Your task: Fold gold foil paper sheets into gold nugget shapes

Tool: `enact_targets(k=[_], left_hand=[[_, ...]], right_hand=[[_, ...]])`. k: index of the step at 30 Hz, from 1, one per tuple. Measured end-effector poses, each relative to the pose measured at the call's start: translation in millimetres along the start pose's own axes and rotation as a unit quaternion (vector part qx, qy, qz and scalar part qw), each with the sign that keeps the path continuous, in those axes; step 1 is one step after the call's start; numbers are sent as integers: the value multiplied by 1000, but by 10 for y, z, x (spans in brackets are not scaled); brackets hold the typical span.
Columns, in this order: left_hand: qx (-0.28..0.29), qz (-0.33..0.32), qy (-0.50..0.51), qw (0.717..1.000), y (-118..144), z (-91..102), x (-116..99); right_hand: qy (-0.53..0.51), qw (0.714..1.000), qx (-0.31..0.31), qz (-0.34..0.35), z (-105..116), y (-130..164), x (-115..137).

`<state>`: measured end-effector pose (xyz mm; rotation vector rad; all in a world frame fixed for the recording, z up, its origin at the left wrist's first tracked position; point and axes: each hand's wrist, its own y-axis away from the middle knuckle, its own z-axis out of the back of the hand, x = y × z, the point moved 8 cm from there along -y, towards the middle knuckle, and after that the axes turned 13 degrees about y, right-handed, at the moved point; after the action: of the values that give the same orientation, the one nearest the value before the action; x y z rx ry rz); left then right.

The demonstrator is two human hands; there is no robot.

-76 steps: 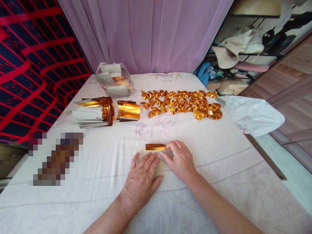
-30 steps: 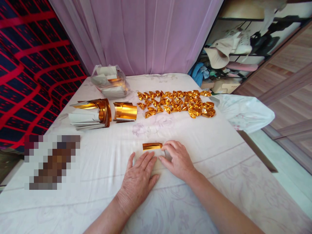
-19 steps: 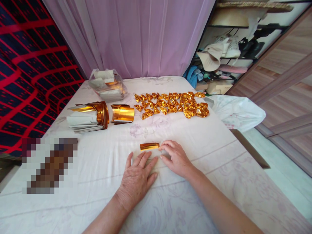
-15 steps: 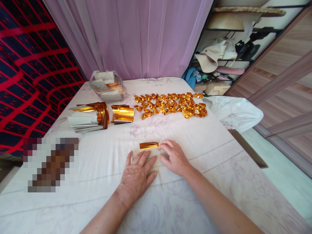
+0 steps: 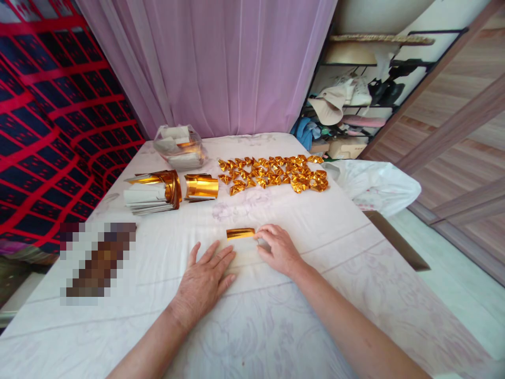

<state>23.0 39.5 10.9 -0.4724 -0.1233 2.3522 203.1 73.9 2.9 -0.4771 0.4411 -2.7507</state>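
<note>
A sheet of gold foil paper [image 5: 240, 233] lies on the cloth, a shiny gold strip showing along its far edge. Nearer to me its pale side blends with the tablecloth, so its outline is hard to make out. My right hand [image 5: 278, 250] pinches the right end of the paper between thumb and bent fingers. Flat on the surface, my left hand [image 5: 205, 276] has its fingers spread, the tips just below the strip's left part. Farther back, several folded gold foil pieces [image 5: 272, 172] sit in rows.
Left of the folded pieces stand a curled gold foil stack [image 5: 203, 187] and a fanned paper stack [image 5: 148, 197]. Behind them is a clear plastic bag [image 5: 179, 147] of papers. A white bag [image 5: 379, 184] hangs by the right edge. A blurred-out patch [image 5: 100, 260] covers something at left.
My left hand has slid left and a little toward me, away from my right hand. My right hand stays at the paper's right end. The camera view has shifted slightly.
</note>
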Motion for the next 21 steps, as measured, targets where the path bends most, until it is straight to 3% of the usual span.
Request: enact_targets(k=[13, 21], left_hand=[[5, 82, -11, 997, -64, 144, 99], [-43, 131, 42, 990, -225, 313, 121]], right_hand=[[15, 1000, 4, 6, -32, -34, 6], [9, 1000, 4, 12, -26, -30, 13]])
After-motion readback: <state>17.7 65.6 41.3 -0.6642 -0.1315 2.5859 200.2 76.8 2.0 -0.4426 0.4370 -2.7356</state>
